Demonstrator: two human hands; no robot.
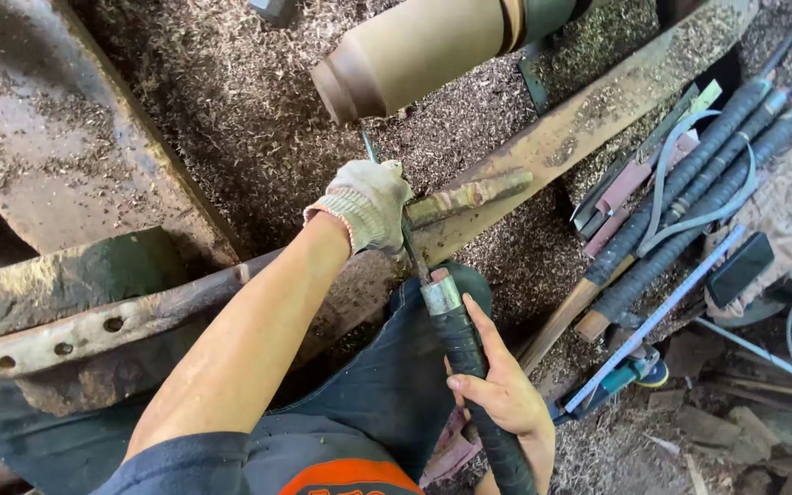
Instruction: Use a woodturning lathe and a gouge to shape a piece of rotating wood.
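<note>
The turning tool (456, 353) lies slanted across the tool rest (469, 195), its thin steel shank crossing the rest and pointing up at the wooden workpiece (414, 50) above it. The gloved left hand (364, 206) is clenched over the shank right on the rest, apparently pinning it steady. Below the rest, the bare right hand (501, 390) wraps the black taped handle, placed to steer. Spare tools (689, 197) lie right of the rest among shavings (231, 101).

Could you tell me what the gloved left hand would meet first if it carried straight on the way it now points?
The left hand points up and away, along the thin blade of the tool held by the right hand. Going straight on, it would likely meet the end of the wooden cylinder first, though depth is hard to judge.
</note>
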